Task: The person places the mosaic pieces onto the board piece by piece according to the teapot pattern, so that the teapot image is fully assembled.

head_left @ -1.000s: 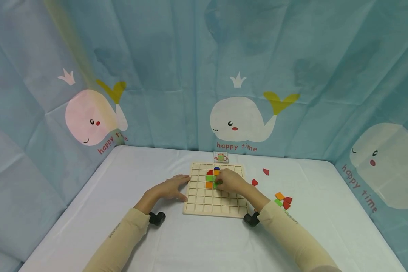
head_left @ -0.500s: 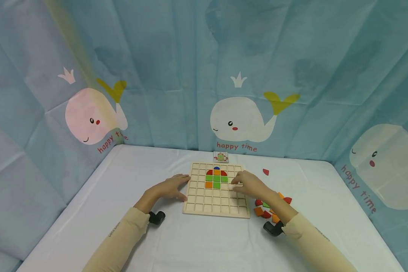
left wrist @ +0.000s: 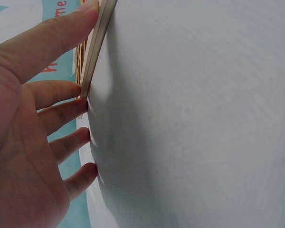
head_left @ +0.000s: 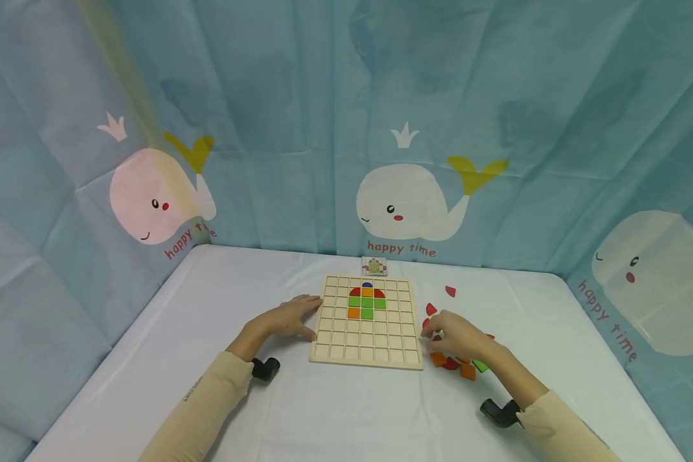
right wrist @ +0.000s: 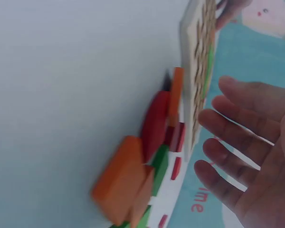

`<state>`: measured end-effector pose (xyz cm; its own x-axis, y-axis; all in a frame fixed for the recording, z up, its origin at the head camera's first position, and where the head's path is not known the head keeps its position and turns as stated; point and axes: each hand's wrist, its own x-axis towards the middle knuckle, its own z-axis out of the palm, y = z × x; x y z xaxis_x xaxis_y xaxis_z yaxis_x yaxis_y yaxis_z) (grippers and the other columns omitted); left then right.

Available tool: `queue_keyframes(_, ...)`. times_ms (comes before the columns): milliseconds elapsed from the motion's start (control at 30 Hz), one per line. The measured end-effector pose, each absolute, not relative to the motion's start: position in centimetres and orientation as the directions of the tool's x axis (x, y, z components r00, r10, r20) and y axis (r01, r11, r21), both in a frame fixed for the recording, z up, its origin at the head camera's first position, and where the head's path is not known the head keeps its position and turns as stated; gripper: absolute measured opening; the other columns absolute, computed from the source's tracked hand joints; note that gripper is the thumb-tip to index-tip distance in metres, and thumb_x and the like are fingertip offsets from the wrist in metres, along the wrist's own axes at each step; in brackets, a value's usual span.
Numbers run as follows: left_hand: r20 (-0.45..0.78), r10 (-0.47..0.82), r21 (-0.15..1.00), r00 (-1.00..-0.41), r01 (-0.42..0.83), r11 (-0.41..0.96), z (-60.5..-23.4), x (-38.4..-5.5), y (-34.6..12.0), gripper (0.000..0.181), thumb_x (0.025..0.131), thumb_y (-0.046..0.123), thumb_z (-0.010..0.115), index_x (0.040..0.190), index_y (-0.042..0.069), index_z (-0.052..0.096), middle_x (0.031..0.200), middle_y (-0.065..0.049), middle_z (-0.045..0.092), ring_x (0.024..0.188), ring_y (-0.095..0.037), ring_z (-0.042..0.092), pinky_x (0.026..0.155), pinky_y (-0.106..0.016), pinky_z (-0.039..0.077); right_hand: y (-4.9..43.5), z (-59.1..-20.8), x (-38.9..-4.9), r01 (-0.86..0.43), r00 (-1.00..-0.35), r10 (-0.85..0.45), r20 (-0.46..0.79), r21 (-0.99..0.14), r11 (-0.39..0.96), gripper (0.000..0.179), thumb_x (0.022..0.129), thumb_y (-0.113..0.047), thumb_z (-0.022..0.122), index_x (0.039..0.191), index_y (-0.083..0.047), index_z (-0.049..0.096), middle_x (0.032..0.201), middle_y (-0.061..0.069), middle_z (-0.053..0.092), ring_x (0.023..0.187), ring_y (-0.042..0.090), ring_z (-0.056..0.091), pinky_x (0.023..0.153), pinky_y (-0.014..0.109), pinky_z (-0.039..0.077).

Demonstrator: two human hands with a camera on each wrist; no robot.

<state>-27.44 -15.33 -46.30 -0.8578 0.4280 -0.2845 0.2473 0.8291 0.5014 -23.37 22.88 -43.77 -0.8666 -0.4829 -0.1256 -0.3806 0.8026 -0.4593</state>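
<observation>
A wooden grid board [head_left: 337,346] lies on the table, with a blue piece [head_left: 367,284], orange and green squares [head_left: 367,313] and red quarter-round pieces [head_left: 379,293] set in its upper middle cells. My left hand [head_left: 289,317] rests against the board's left edge, thumb and fingertips touching it; the left wrist view shows the fingers [left wrist: 61,116] spread. Just right of the board, my right hand [head_left: 453,335] hovers over a pile of loose pieces, among them an orange square [head_left: 468,371]. In the right wrist view its fingers [right wrist: 237,128] are loosely bent, nothing between them.
A small pattern card [head_left: 374,266] lies behind the board. Loose red pieces [head_left: 450,291] lie to the right, towards the back. A curtain printed with whales [head_left: 404,202] hangs behind the white table [head_left: 346,410].
My right hand has moved from the board's middle to the loose pieces on the right, uncovering a green square in the right part of the pattern. The left hand stays in place.
</observation>
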Motion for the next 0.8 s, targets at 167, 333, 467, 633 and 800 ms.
queue_keyframes(167,-0.284,0.429,0.506,-0.858,0.246,0.827,-46.3,-27.4,-15.3,0.090,0.078,0.032,0.080,0.152,0.008,0.034,0.161,-0.011,0.028,0.151,-0.034,0.016,0.122,-0.056,0.016,23.8,-44.3,-22.5,-0.437,-0.835,-0.533,-0.135,-0.424,0.793,0.019,0.079,-0.020,0.080,0.095,-0.012,0.077,0.089,-0.008,0.067,0.085,0.010,0.054,0.074,0.024,0.052)
queue_keyframes(333,-0.282,0.434,0.496,-0.856,0.257,0.830,-46.3,-27.4,-15.3,0.090,0.079,0.033,0.080,0.152,0.008,0.034,0.161,-0.011,0.028,0.151,-0.034,0.017,0.122,-0.056,0.017,24.1,-44.4,-21.9,-0.428,-0.846,-0.509,-0.159,-0.367,0.826,0.019,0.074,-0.022,0.084,0.091,-0.018,0.076,0.088,-0.014,0.063,0.088,0.008,0.052,0.075,0.023,0.052)
queue_keyframes(467,-0.281,0.432,0.495,-0.857,0.256,0.830,-46.2,-27.5,-15.4,0.089,0.079,0.032,0.079,0.152,0.009,0.034,0.161,-0.011,0.028,0.151,-0.034,0.016,0.122,-0.056,0.017,24.2,-44.4,-21.5,-0.410,-0.866,-0.475,-0.157,-0.320,0.854,0.020,0.072,-0.021,0.085,0.089,-0.019,0.076,0.088,-0.014,0.061,0.089,0.009,0.050,0.074,0.023,0.051)
queue_keyframes(633,-0.279,0.439,0.502,-0.854,0.260,0.825,-46.2,-27.5,-15.3,0.090,0.079,0.032,0.080,0.152,0.007,0.034,0.160,-0.012,0.028,0.151,-0.035,0.016,0.122,-0.057,0.016,24.3,-44.6,-21.1,-0.397,-0.882,-0.447,-0.149,-0.279,0.875,0.019,0.073,-0.019,0.085,0.089,-0.017,0.076,0.088,-0.013,0.061,0.088,0.009,0.048,0.072,0.022,0.051)
queue_keyframes(800,-0.277,0.438,0.495,-0.855,0.264,0.828,-46.1,-27.4,-15.3,0.089,0.079,0.032,0.080,0.151,0.007,0.034,0.160,-0.012,0.029,0.151,-0.035,0.017,0.122,-0.056,0.016,24.5,-44.9,-21.1,-0.406,-0.878,-0.458,-0.136,-0.295,0.865,0.016,0.074,-0.018,0.083,0.089,-0.017,0.076,0.086,-0.012,0.061,0.086,0.008,0.048,0.071,0.021,0.050)
